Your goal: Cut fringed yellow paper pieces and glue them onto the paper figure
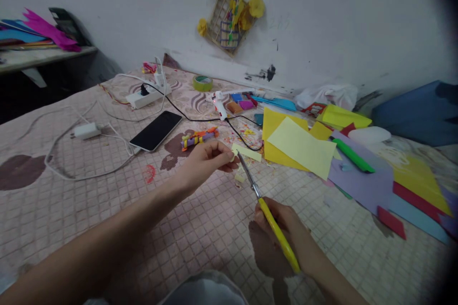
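Between the thumb and fingers of my left hand (211, 158) is a small pale yellow paper piece (234, 154). My right hand (284, 224) grips yellow-handled scissors (279, 236), whose blade tips reach the edge of that piece. Just beyond them a pale yellow paper strip (250, 152) lies on the patterned cloth, and a small offcut (239, 178) rests below my left fingers. Behind my left hand sits a purple roll with orange and yellow bands (199, 137). Part of my right fingers is hidden behind the scissor handle.
A white glue gun (219, 106) with a black cord lies among paper scraps. Yellow paper sheets (304, 145), a green cutter (352, 155) and purple paper (361, 176) spread to the right. Leftward are a phone (156, 131), a power strip (148, 96) and green tape (202, 83).
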Available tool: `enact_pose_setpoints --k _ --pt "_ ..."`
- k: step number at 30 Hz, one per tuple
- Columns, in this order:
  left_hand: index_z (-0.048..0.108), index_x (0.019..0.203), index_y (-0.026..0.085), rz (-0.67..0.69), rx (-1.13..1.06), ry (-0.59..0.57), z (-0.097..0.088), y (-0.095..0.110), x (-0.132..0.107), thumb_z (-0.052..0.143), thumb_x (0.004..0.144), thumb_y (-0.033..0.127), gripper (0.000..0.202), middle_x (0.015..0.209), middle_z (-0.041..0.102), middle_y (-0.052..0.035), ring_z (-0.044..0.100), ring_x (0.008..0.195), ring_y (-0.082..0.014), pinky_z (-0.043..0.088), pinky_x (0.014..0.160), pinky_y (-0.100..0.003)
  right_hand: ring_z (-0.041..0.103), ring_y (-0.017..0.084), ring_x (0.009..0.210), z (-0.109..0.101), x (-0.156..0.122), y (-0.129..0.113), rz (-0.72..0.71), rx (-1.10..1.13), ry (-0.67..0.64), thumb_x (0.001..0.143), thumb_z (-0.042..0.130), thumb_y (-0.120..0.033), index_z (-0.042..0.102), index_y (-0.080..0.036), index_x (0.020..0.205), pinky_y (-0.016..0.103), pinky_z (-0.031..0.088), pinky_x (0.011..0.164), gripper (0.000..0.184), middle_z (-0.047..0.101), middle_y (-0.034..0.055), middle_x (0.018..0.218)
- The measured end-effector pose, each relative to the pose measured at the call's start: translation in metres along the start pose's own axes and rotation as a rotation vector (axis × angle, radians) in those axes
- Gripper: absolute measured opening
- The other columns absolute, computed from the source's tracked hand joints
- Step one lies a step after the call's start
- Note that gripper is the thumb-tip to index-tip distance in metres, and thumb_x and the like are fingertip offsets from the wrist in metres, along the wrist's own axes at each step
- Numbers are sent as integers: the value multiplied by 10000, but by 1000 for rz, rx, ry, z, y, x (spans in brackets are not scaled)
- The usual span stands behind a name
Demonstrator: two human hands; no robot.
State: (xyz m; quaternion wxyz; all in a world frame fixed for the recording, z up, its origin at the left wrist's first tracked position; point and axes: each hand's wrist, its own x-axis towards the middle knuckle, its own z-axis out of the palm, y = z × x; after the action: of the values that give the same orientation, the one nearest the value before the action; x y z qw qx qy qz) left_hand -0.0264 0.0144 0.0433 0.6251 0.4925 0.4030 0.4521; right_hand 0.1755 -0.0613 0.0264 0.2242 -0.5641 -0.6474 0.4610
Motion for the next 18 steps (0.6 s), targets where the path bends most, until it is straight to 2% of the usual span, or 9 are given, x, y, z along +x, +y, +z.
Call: enact_pose_setpoints --k 7,13,18 --pt "542 703 139 -4 -32 -17 0 0 0 621 770 219 132 726 655 -10 626 664 -95 513 690 -251 377 99 481 0 2 3 -6 30 -58 804 488 -345 439 -195 629 206 303 423 236 419 -40 550" --pt "542 711 133 -3 -39 -29 1 0 -1 630 763 219 133 725 657 -17 627 655 -98 515 700 -269 382 114 505 0 1 -6 -25 5 -42 782 491 -415 430 -198 609 233 309 472 284 416 -36 545" --pt "534 714 134 -9 -2 -50 -1 0 2 626 762 242 150 769 674 -36 636 687 -109 506 699 -266 366 103 446 -3 3 -3 52 72 -40 780 474 -487 417 -205 607 230 300 434 335 395 -46 509"
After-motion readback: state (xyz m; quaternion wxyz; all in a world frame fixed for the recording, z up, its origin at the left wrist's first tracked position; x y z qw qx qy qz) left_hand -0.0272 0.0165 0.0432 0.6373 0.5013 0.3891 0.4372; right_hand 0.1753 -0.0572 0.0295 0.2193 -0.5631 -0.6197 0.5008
